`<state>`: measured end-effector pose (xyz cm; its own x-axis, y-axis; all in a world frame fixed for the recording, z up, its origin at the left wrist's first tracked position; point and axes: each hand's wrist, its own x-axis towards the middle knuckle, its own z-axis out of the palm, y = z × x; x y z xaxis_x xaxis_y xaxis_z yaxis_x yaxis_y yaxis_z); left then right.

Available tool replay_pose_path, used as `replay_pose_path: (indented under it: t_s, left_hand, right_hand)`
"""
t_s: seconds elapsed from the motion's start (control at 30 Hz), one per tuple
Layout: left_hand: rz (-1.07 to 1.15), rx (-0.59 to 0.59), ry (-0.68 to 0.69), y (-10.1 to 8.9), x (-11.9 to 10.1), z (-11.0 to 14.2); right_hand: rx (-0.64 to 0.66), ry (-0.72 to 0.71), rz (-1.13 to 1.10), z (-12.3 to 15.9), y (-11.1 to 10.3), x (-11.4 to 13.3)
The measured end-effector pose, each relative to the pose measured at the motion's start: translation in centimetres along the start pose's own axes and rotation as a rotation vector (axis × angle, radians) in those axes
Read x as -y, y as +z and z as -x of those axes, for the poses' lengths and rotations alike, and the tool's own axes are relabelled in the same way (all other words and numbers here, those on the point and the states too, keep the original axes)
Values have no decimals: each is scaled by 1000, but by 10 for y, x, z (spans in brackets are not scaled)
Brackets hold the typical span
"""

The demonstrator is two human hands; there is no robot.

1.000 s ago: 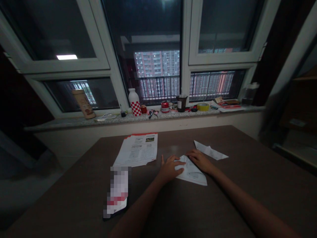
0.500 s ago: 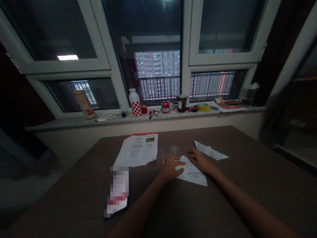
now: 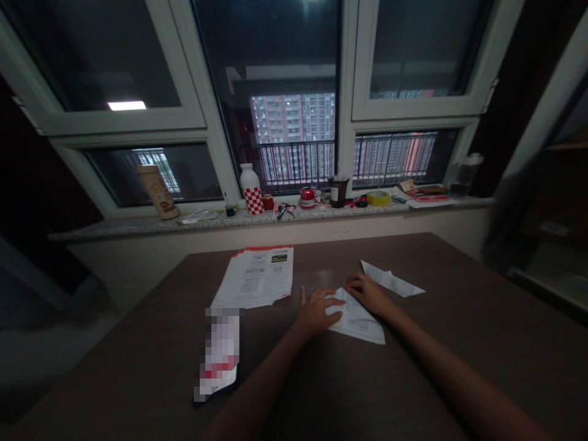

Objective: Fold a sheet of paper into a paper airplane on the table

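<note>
The left hand [image 3: 316, 313] and the right hand [image 3: 367, 294] are close together on a folded white paper sheet [image 3: 357, 320], which lies flat on a dark brown tabletop [image 3: 459, 294] in front of the person. The left hand lies open and does not clamp, and its fingers rest over the left edge of the sheet. The right hand curves over the top corner; I cannot tell if it pinches the paper or only presses on it. For this pressing, it seems better to keep the fingers flat and the sheet firm, so the edges do not slip out of line. Just past the right hand lies a second piece of white paper [image 3: 390, 280], so the room on that side is small. Left of the left hand is a stack of printed sheets [image 3: 252, 277], and nearer the person is a flat object, blurred in the picture [image 3: 219, 355]. More tabletop stretches to the right of the right forearm.
</note>
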<state>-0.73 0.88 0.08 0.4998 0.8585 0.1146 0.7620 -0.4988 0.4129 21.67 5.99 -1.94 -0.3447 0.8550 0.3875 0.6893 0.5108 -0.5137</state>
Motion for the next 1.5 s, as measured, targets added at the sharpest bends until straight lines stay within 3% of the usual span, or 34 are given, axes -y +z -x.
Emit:
replay_pose_path:
  t_s: [0.37, 0.87, 1.07, 1.3, 1.5]
  left_hand:
    - [3, -13, 0, 2, 1, 0]
    - [-40, -18, 6, 2, 0, -1]
    - [-36, -38, 5, 3, 0, 0]
    - [-64, -65, 40, -2, -9, 0]
    - [-34, -6, 32, -3, -6, -1]
  right_hand:
    - [-37, 85, -39, -13, 7, -7]
    - [27, 15, -9, -6, 2, -20]
    - [110, 6, -24, -1, -3, -21]
    - [34, -4, -83, 5, 0, -17]
    - [92, 1, -93, 3, -2, -22]
